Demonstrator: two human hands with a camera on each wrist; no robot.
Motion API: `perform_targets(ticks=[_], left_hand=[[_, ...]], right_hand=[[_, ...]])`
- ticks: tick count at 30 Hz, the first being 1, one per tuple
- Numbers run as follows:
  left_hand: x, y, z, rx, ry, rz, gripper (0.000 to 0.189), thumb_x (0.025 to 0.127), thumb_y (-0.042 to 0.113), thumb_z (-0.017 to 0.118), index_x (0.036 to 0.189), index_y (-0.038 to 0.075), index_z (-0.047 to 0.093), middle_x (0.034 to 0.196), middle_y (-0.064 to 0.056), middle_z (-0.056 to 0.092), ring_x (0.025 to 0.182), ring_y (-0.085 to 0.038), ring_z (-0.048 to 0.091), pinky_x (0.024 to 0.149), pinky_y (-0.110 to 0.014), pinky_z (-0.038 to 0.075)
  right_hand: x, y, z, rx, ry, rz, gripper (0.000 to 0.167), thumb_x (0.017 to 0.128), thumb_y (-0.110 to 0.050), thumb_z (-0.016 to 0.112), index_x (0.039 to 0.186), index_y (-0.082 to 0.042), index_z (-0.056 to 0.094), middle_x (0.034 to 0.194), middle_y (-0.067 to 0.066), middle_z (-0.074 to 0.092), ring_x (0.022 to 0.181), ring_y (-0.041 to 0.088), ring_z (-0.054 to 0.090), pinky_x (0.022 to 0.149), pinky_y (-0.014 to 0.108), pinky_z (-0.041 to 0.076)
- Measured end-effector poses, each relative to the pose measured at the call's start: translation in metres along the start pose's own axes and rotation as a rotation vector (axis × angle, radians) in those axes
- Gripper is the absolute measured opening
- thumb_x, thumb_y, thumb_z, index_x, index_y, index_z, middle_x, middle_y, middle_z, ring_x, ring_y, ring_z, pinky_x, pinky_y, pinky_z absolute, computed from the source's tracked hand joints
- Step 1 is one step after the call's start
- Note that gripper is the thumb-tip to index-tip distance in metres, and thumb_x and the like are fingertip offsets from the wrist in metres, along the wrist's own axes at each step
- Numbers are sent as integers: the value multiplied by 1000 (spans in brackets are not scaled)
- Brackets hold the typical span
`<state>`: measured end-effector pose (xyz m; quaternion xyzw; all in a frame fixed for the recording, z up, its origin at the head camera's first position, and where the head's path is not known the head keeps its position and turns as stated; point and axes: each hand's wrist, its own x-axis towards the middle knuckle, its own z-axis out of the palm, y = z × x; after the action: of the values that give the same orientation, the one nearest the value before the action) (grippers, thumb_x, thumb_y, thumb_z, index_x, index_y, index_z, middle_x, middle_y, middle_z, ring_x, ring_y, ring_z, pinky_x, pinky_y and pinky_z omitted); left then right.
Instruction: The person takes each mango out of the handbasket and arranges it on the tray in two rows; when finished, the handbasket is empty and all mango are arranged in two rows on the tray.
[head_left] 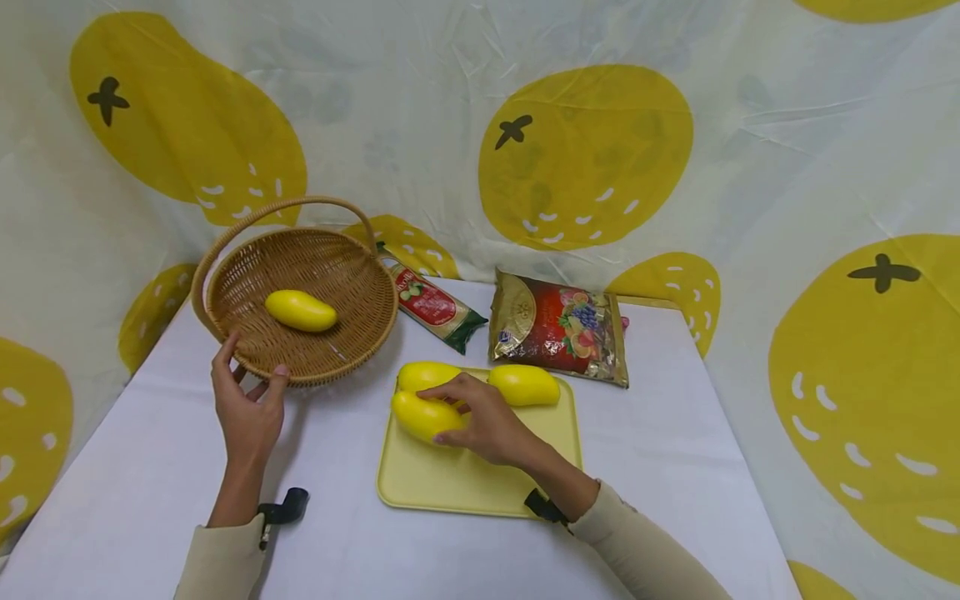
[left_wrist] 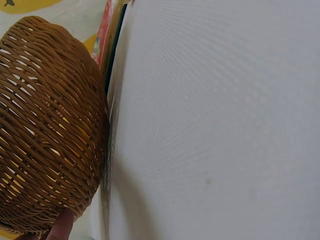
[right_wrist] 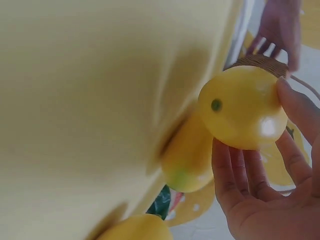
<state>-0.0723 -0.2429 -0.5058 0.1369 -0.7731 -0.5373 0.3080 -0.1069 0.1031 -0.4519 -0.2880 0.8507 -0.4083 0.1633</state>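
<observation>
My right hand (head_left: 487, 421) grips a yellow mango (head_left: 423, 417) over the left part of the tray. In the right wrist view, the thumb lies on one side of this mango (right_wrist: 240, 107) and the fingers on the other, its small green stem spot showing. Two more mangoes, one behind it (head_left: 427, 377) and one to the right (head_left: 523, 385), lie along the tray's far edge. My left hand (head_left: 251, 417) holds the near-left rim of a round wicker basket (head_left: 330, 258), with one mango (head_left: 302, 311) inside. The left wrist view has a fingertip (left_wrist: 62, 225) against the basket's woven side.
The pale yellow tray (head_left: 480, 492) lies on the white-covered table (head_left: 337, 533). Behind it are a red and gold fruit-printed bag (head_left: 558, 325) and a slim red and green packet (head_left: 435, 304) beside the basket. The basket's tall handle (head_left: 300, 202) arches up. A fruit-patterned curtain (head_left: 420, 100) surrounds the table.
</observation>
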Motion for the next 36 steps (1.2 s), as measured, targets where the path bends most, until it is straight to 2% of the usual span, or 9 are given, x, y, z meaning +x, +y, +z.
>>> perform_targets(ticks=[5, 9, 11, 16, 17, 22, 27, 32, 36], left_hand=[[1, 0, 0, 0, 1, -6, 80, 98, 10, 71, 167, 22, 32, 171, 1, 30, 144, -43, 46, 88, -4, 46], [1, -1, 0, 5, 1, -10, 79, 99, 10, 71, 167, 22, 31, 171, 0, 30, 145, -44, 45, 88, -4, 45], [0, 4, 1, 2, 1, -13, 79, 99, 9, 70, 167, 20, 32, 171, -1, 30, 145, -45, 45, 88, -5, 45], [-1, 9, 1, -4, -2, -12, 78, 99, 9, 70, 166, 22, 32, 171, 1, 30, 146, -46, 45, 88, -5, 46], [0, 5, 1, -2, -2, -9, 79, 99, 10, 70, 166, 23, 32, 171, 2, 30, 146, -45, 45, 88, -5, 46], [-2, 5, 0, 4, -4, -6, 78, 99, 14, 70, 166, 27, 32, 170, 6, 30, 146, -42, 46, 89, -6, 46], [-2, 6, 0, 11, -3, -9, 78, 100, 14, 70, 166, 27, 32, 170, 6, 30, 146, -41, 46, 90, -6, 46], [-1, 4, 0, 5, 1, -19, 78, 99, 12, 70, 166, 25, 32, 171, 4, 30, 146, -42, 45, 89, -7, 47], [0, 4, 0, 5, -4, -26, 79, 99, 12, 71, 166, 25, 31, 171, 3, 29, 147, -42, 44, 90, -9, 47]], right_hand=[[-3, 6, 9, -151, 27, -41, 58, 86, -19, 90, 139, -31, 71, 125, -6, 64, 114, 13, 54, 103, 36, 50], [-4, 6, 14, -282, 61, -75, 56, 84, -21, 92, 136, -28, 74, 125, -5, 65, 115, 14, 55, 103, 36, 50], [-5, 5, 15, -315, 64, -84, 54, 84, -24, 92, 134, -27, 75, 125, -5, 66, 117, 14, 55, 104, 37, 50], [-7, 5, 16, -254, 63, -90, 43, 89, -33, 87, 131, -25, 77, 123, -5, 66, 116, 13, 57, 104, 37, 51], [-7, 6, 16, -232, 62, -87, 43, 90, -34, 86, 131, -25, 77, 123, -4, 66, 115, 13, 57, 104, 38, 51], [-8, 8, 20, -194, 7, -5, 56, 88, -38, 87, 140, -26, 70, 130, -5, 65, 117, 13, 55, 105, 37, 50], [-8, 4, 26, -277, -37, 57, 67, 84, -42, 90, 145, -29, 65, 134, -4, 61, 118, 14, 51, 104, 35, 50], [-6, 2, 31, -378, -25, 15, 74, 81, -49, 91, 147, -30, 64, 130, -3, 58, 117, 15, 50, 96, 31, 50], [-2, -6, 29, -372, 8, -11, 75, 81, -55, 89, 147, -30, 64, 128, -2, 59, 116, 15, 48, 93, 29, 49]])
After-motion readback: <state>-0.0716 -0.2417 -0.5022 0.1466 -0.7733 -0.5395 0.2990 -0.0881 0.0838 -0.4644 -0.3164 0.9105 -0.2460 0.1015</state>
